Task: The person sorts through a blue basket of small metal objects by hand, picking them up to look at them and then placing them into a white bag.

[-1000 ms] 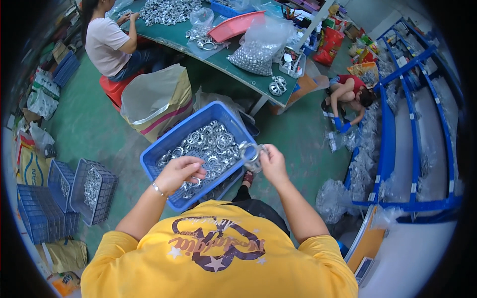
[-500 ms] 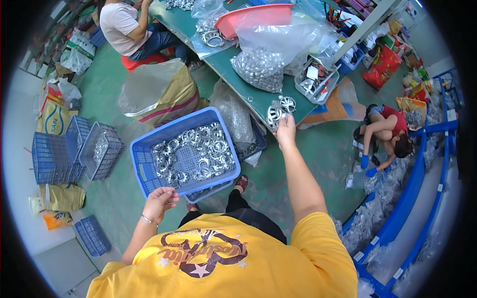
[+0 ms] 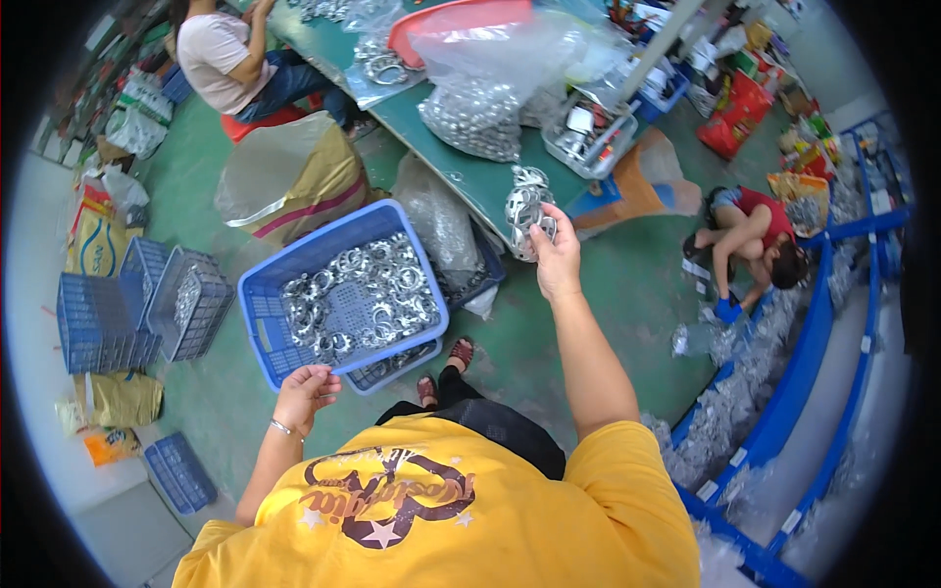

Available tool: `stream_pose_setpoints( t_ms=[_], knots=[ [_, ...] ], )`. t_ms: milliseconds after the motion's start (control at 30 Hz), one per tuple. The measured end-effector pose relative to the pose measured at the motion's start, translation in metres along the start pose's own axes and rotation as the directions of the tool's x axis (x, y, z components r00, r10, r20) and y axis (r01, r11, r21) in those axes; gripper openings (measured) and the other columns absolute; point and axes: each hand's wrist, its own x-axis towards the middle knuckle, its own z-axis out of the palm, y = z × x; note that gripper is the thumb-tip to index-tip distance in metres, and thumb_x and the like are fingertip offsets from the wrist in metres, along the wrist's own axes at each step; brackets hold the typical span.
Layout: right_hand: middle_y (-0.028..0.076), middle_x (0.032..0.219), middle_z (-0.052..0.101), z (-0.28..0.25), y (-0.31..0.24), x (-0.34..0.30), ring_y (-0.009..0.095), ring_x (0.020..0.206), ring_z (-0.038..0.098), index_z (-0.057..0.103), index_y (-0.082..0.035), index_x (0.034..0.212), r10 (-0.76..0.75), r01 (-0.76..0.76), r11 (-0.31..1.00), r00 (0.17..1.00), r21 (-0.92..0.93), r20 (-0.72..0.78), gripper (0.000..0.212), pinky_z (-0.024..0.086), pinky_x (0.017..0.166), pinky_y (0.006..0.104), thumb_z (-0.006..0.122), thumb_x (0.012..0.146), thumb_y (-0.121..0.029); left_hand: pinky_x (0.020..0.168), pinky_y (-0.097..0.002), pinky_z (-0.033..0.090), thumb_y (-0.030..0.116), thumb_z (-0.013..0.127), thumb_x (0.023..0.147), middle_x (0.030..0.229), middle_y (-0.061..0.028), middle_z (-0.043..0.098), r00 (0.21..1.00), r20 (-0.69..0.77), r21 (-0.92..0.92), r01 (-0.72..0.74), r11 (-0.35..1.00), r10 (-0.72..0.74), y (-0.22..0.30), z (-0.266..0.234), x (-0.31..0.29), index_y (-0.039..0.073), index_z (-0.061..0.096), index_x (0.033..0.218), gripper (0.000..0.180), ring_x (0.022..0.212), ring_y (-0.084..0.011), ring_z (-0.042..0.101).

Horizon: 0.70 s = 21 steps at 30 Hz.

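Note:
A cluster of silver ring-shaped metal parts (image 3: 525, 204) is held by my right hand (image 3: 557, 257), just off the corner of the green table. My left hand (image 3: 306, 394) is beside the near rim of a blue plastic crate (image 3: 257, 328), its fingers curled together and nothing visible in them. Many similar silver metal parts (image 3: 407, 284) lie loose in the crate, around a bare patch of its perforated floor. Under its near edge, part of another crate (image 3: 397, 368) shows.
The green table (image 3: 441, 171) bears a clear bag of silver pieces (image 3: 472, 120), a pink tub (image 3: 412, 29) and a clear bin (image 3: 591, 147). A woven sack (image 3: 294, 186) stands behind the crate. One person (image 3: 221, 59) sits far left; another (image 3: 760, 230) crouches at right by blue racks.
The whole view has shifted slightly, with the surroundings moving left in the picture. In my right hand the silver parts have turned and now hang closer together. My left hand stays near the crate rim.

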Motion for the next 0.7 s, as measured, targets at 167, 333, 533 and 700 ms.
stream_pose_setpoints(
  t_ms=[167,333,533,700],
  knots=[
    [0.010,0.090,0.055,-0.032,-0.052,-0.079,0.015,0.062,0.047,0.051,-0.004,0.104,0.059,-0.310,0.600,0.937,0.738,0.345,0.034,0.037,0.052,0.0254,0.060,0.074,-0.016,0.058,-0.0260,0.048,0.013,0.047,0.086,0.082,-0.0075,0.060,0.997,-0.002,0.078,0.079,0.994,-0.079,-0.042,-0.020,0.040,0.004,0.053,0.095,0.014,0.071,-0.0153,0.059],
    [0.012,0.092,0.056,-0.072,-0.082,-0.138,0.012,0.059,0.047,0.052,-0.002,0.105,-0.201,-0.315,0.391,0.887,0.865,0.415,0.040,0.039,0.052,0.0249,0.059,0.075,-0.027,0.059,-0.0302,0.049,0.020,0.050,0.085,0.082,-0.0089,0.061,0.963,-0.070,0.135,0.266,0.954,-0.259,-0.109,-0.073,0.085,0.004,0.054,0.092,0.018,0.068,-0.0185,0.059],
    [0.010,0.084,0.055,-0.121,-0.098,-0.139,0.014,0.056,0.045,0.053,-0.002,0.097,-0.001,-0.171,0.399,0.982,0.901,0.186,0.029,0.035,0.049,0.0261,0.049,0.080,-0.025,0.063,-0.0319,0.049,0.022,0.052,0.084,0.083,-0.0111,0.061,0.899,-0.170,0.179,0.431,0.884,-0.404,-0.178,-0.115,0.107,0.002,0.055,0.091,0.022,0.069,-0.0204,0.060],
    [0.007,0.065,0.054,-0.206,-0.056,-0.070,0.015,0.047,0.046,0.054,-0.005,0.081,0.663,-0.380,0.635,0.715,0.673,-0.222,0.021,0.032,0.041,0.0249,0.034,0.081,-0.013,0.064,-0.0329,0.049,0.021,0.052,0.084,0.084,-0.0125,0.061,0.898,-0.234,0.168,0.414,0.895,-0.372,-0.179,-0.071,0.106,0.001,0.055,0.092,0.022,0.070,-0.0215,0.060]
  ],
)
